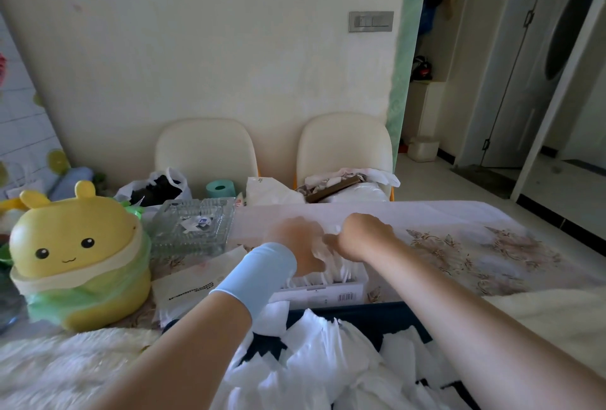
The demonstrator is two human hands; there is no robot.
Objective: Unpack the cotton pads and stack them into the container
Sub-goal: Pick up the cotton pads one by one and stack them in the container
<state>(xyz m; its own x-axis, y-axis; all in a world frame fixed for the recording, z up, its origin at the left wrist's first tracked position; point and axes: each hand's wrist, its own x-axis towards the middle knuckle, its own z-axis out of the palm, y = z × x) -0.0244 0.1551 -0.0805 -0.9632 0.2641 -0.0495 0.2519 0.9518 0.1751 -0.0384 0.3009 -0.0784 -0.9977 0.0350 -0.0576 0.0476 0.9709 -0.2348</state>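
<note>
A white box (323, 293) with a barcode stands near the table's front edge, filled with upright white cotton pads (341, 270). Both my hands work close together just above it. My left hand (296, 240), blurred, with a light blue band on the wrist, has its fingers curled around a crinkled clear wrapper (319, 252). My right hand (357, 235) is fisted and pinches the same wrapper from the right. What is inside the wrapper is hidden by my fingers. A cut-glass container (193, 229) with scraps inside sits to the left, behind the box.
A yellow cartoon bin (77, 252) with a green liner stands at the left. Papers (193, 285) lie between it and the box. Torn white wrappers (314, 354) pile up on my lap. Bags (154, 188) and two cream chairs (344, 147) are behind the table.
</note>
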